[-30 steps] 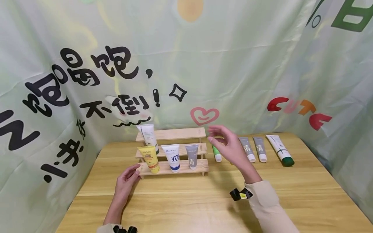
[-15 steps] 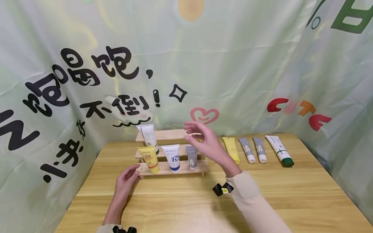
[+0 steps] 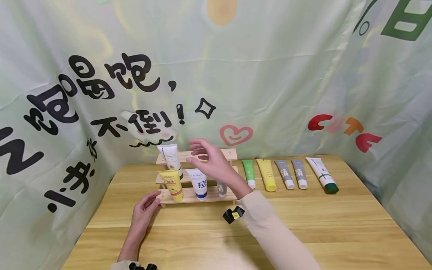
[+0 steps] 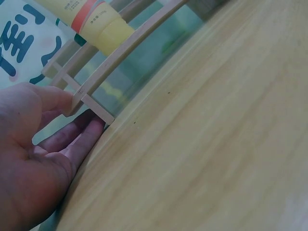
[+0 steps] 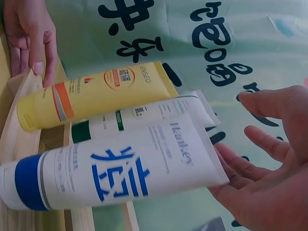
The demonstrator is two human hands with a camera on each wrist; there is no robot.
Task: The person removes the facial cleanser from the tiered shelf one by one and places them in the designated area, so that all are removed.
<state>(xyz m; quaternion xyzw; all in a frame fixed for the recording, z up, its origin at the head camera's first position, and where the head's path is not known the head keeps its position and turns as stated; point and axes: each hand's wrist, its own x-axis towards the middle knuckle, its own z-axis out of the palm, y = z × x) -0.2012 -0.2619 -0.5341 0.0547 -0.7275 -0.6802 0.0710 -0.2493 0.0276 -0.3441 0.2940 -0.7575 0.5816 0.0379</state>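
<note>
A three-tier wooden rack [image 3: 231,153] stands on the table, its lower left corner pinched by my left hand [image 3: 143,213], thumb on the step and fingers below. On the bottom step a yellow tube [image 3: 171,184], a white tube with blue cap band [image 3: 200,187] and a grey tube [image 3: 222,189] stand on their caps. A white green-capped tube [image 3: 171,157] rises behind the yellow one. My right hand [image 3: 212,161] hovers over the rack, fingers spread, holding nothing. In the right wrist view its fingers [image 5: 236,168] reach just behind the blue-banded tube's flat end.
Right of the rack lie a green tube [image 3: 249,173], a yellow tube [image 3: 266,174], two grey tubes [image 3: 284,174] and a white tube with a green cap [image 3: 322,174]. A printed cloth [image 3: 283,82] hangs behind the wooden table [image 3: 320,225].
My right hand has moved left, from beside the loose tubes to above the rack, and now partly covers the grey tube there. My left hand and the tubes stay in place.
</note>
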